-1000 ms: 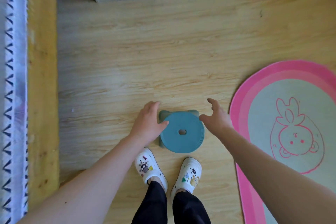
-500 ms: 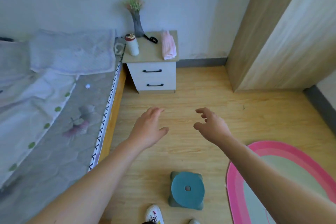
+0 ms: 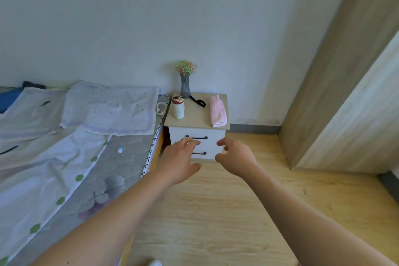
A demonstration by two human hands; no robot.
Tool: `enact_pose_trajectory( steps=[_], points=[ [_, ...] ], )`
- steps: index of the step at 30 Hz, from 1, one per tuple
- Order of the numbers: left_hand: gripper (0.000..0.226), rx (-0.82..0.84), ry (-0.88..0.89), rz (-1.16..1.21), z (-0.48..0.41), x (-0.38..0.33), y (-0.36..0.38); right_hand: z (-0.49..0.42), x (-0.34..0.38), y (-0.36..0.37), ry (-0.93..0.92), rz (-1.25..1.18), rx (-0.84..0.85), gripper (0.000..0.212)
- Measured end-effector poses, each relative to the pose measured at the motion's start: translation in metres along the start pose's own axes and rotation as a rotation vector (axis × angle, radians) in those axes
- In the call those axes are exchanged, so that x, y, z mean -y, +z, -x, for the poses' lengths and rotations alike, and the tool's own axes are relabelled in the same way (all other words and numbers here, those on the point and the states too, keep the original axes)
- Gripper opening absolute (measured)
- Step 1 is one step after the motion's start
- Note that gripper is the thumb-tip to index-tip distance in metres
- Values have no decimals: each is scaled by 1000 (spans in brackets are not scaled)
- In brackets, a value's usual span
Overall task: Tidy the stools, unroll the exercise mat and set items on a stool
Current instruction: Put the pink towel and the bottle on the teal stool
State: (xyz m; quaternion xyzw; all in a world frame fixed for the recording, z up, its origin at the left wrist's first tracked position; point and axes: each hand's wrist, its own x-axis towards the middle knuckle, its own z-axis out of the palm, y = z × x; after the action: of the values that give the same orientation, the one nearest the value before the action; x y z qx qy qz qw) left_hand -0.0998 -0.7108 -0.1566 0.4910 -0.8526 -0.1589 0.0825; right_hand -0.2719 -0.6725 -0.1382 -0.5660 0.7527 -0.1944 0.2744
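Left hand (image 3: 179, 157) and right hand (image 3: 235, 156) reach forward empty, fingers loose; just beyond them the desk (image 3: 195, 117) carries a bottle (image 3: 178, 107) and pink towel (image 3: 218, 114); no stool or mat shows; item-fetching seems in hand; next, step closer and grip one.

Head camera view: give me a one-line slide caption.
Empty left hand and right hand extend toward a nightstand bearing bottle, pink towel and flower vase.

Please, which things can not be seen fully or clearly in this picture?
Head view only:
Drawer handles: partly behind the left hand.
Small pale object on the bed: too small to identify.
White shoe: cut off by the bottom edge.
Stools and mat: outside the frame.
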Motion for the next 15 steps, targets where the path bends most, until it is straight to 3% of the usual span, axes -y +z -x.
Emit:
enact_pose_trajectory(
  steps=[10, 15],
  points=[
    [66, 12, 42, 37, -113, 153, -65, -149, 107, 29, 86, -68, -7, 40],
    [64, 33, 56, 141, -169, 167, -58, -188, 112, 37, 127, -70, -44, 41]
  ],
)
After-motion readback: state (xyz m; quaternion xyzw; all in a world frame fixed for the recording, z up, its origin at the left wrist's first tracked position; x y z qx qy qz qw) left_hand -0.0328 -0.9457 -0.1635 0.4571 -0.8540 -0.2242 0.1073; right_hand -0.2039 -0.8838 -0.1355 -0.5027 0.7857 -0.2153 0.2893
